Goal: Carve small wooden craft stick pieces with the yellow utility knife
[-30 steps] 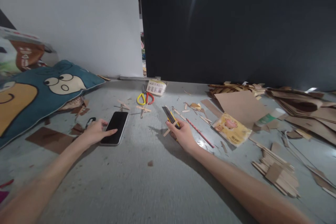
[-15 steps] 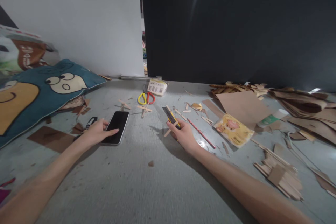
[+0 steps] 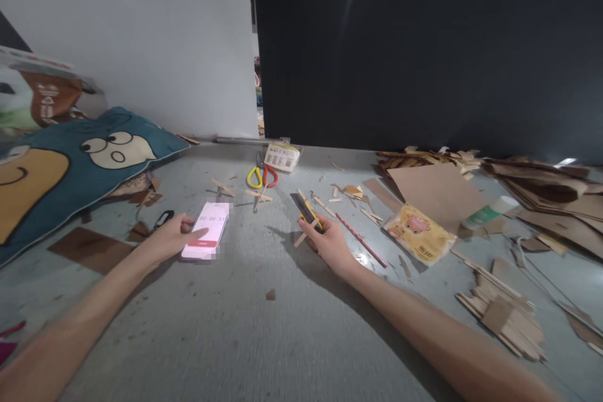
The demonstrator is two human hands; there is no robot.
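My left hand (image 3: pixel 174 236) grips a smartphone (image 3: pixel 207 226) by its left edge, thumb laid over the lit screen. A timer reading and a red bar show on that pinkish screen. My right hand (image 3: pixel 330 242) is closed round a yellow and black utility knife (image 3: pixel 307 211), which points up and to the left. A short wooden stick (image 3: pixel 301 238) is pinched against the knife under the thumb. Between the hands and farther back lie small crossed wooden sticks (image 3: pixel 259 196) and scissors (image 3: pixel 262 176) with one yellow and one red handle.
A blue cartoon cushion (image 3: pixel 136 132) lies at the left. Right of my right hand are a red pencil (image 3: pixel 362 240), a yellow packet (image 3: pixel 419 233), a glue stick (image 3: pixel 490 211) and a pile of wooden sticks (image 3: pixel 502 308). Cardboard (image 3: pixel 433 185) leans near the dark panel (image 3: pixel 424 50).
The phone's screen has gone from black to lit, with a running-time display. My left hand has shifted slightly left; my right hand keeps its hold on the utility knife.
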